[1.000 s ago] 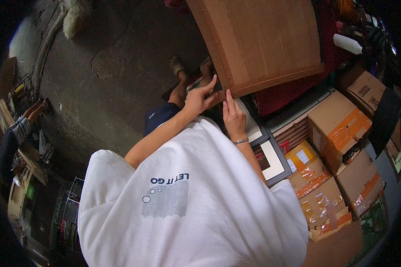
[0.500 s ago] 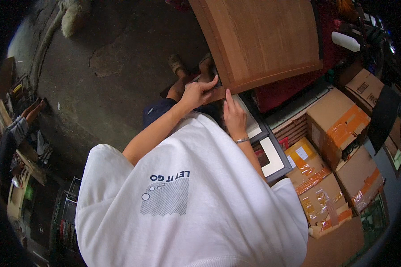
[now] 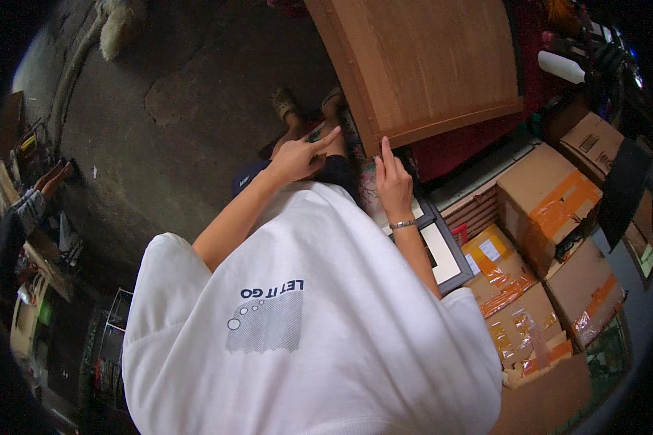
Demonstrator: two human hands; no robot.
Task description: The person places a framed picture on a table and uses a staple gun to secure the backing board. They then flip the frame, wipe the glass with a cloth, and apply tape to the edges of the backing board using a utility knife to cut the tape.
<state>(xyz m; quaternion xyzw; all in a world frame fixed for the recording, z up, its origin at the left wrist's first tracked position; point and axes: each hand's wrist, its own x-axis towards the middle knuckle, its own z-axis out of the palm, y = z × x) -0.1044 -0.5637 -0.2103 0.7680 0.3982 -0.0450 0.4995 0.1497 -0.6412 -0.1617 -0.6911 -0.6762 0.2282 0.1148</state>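
Head view: the brown wooden panel (image 3: 428,65) lies ahead over red cloth (image 3: 446,152), likely cushioning it. Left hand (image 3: 294,159), empty, fingers spread, hovers beside its corner; right hand (image 3: 394,185), index outstretched, seemingly touches the near edge, perhaps for steadying.

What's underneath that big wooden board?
Dark red material shows past the near and right edges of the wooden board, apparently lying lower. Whatever is under the board's middle is covered, so I can't tell what's there.
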